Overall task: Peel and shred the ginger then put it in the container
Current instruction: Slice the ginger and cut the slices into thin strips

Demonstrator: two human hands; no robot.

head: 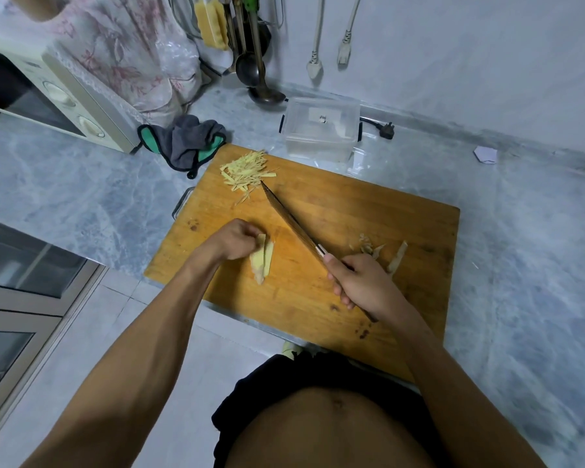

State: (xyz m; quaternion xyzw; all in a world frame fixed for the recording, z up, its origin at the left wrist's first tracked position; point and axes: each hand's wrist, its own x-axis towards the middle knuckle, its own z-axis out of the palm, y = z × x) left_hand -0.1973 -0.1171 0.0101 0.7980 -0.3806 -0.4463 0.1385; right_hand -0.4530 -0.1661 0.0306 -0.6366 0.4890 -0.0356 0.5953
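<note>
Now, going from the left of the cutting board [368, 211]: the left hand [232, 239] sits near the board's near-left edge, fingers curled and pinching the top of the sliced ginger [261, 260], which lies flat on the wood. Up at the far-left corner is the pile of shreds [245, 170], with the knife [289, 219] tip resting just beside it. The blade runs diagonally back to the right hand [360, 282], which is wrapped tight round the handle near the board's near edge. Peelings [382, 251] lie just beyond that hand. The clear container [321, 130] waits off the board's far edge, with no shreds in it that I can see.

To my eye, more shredding is due. It would go best with the slices stacked flat, fingertips tucked back, and the blade brought across in thin, even cuts.
</note>
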